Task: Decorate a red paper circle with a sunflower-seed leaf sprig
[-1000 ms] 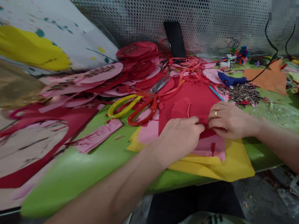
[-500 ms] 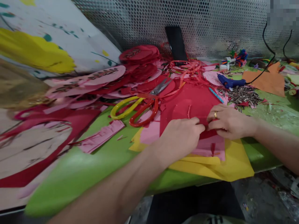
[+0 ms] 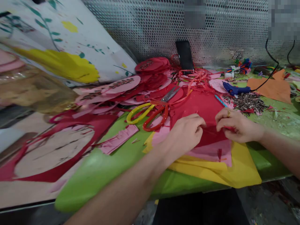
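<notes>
1. The left hand [image 3: 188, 129] has its fingers curled in, close over the red sheet [image 3: 195, 100]; its fingertips are hidden, so we cannot tell what it has hold of.
2. The right hand [image 3: 237, 126], wearing a gold ring [image 3: 228, 113], is just beside it, half curled. We see a bit of red between thumb and fingers, but cannot tell whether it is gripped.
3. The red sheet lies in front of us on the green tabletop [image 3: 79, 184], under and between the hands. It looks flat and matte, bright red on the far side and deeper red toward us.
4. Beneath it we find pink paper [image 3: 211, 151] and, lowest, a yellow sheet [image 3: 246, 170] reaching the tabletop's near edge.
5. Left of the red sheet we see scissors [image 3: 170, 94] with one yellow and one orange-red handle. To its right are a blue glue gun [image 3: 235, 90] and a heap of striped seeds [image 3: 250, 102].
6. As for labels, a white piece [image 3: 233, 70] by the multicolored bundle [image 3: 245, 66] is too small for us to read. The phone [image 3: 184, 55] leaning on the perforated panel [image 3: 150, 34] turns its dark face our way.
</notes>
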Action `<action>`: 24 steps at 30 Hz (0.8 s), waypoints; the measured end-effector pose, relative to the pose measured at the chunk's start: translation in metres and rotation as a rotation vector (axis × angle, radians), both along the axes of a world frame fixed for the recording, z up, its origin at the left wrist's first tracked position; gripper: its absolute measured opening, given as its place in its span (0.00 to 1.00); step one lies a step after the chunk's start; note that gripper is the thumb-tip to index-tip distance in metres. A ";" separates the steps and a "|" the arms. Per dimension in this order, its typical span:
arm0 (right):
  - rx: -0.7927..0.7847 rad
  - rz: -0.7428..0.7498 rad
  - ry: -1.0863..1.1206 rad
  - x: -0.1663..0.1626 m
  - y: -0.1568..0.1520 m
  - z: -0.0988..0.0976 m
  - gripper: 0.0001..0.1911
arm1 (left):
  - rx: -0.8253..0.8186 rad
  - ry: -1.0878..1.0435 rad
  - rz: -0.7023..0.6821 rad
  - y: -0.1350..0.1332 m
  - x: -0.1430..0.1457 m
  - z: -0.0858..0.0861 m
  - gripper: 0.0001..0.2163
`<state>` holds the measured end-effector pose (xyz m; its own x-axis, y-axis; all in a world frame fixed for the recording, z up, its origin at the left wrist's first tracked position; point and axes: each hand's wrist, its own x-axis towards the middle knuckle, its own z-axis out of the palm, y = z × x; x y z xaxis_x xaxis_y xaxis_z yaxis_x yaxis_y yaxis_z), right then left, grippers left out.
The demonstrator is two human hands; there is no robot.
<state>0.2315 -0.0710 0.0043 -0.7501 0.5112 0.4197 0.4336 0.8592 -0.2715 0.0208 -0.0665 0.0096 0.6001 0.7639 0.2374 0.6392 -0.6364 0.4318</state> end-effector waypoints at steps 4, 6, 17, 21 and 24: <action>0.037 -0.073 0.167 0.003 -0.001 0.002 0.12 | 0.034 -0.136 0.096 0.005 -0.004 0.001 0.13; 0.048 -0.099 0.226 0.005 0.001 0.001 0.12 | 0.033 -0.230 0.159 0.010 -0.007 0.002 0.12; -0.278 -0.337 0.500 0.008 0.026 0.017 0.11 | -0.150 -0.361 0.400 0.043 -0.014 -0.006 0.13; -0.324 -0.376 0.652 -0.009 0.031 0.033 0.16 | -0.106 -0.276 0.441 0.048 -0.016 -0.005 0.12; -0.340 -0.420 0.697 -0.022 0.041 0.029 0.17 | -0.086 -0.160 0.469 0.050 -0.018 -0.004 0.10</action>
